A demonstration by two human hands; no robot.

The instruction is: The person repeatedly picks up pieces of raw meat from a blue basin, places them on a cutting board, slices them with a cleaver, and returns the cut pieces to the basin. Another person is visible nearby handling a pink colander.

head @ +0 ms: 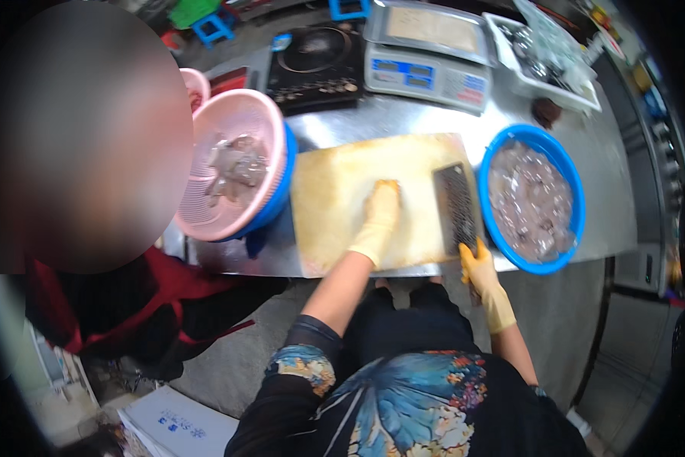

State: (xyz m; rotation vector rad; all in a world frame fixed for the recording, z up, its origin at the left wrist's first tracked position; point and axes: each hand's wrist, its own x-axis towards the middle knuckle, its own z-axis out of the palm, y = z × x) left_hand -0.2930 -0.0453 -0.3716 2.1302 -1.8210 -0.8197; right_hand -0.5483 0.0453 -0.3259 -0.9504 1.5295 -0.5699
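My left hand (383,214), in a yellow rubber glove, rests on the pale cutting board (342,171) near its middle; whether anything is under its fingers cannot be seen. At the board's right side lies the dark, wide blade of a cleaver (455,200). My right hand (479,268), gloved too, is closed at the near end of the cleaver, by its handle. Right of the board stands a blue basin (578,200) full of wet, translucent seafood (531,200), perhaps squid. A pink colander (274,125) with similar pieces (239,165) sits over a blue container (288,183) on the left.
Along the back of the steel table (599,228) are an induction cooker (314,63), a digital scale (428,68) and a white tray (571,100) holding plastic bags. A dark brown lump (546,112) lies below the tray. Another person (137,297) is close on the left.
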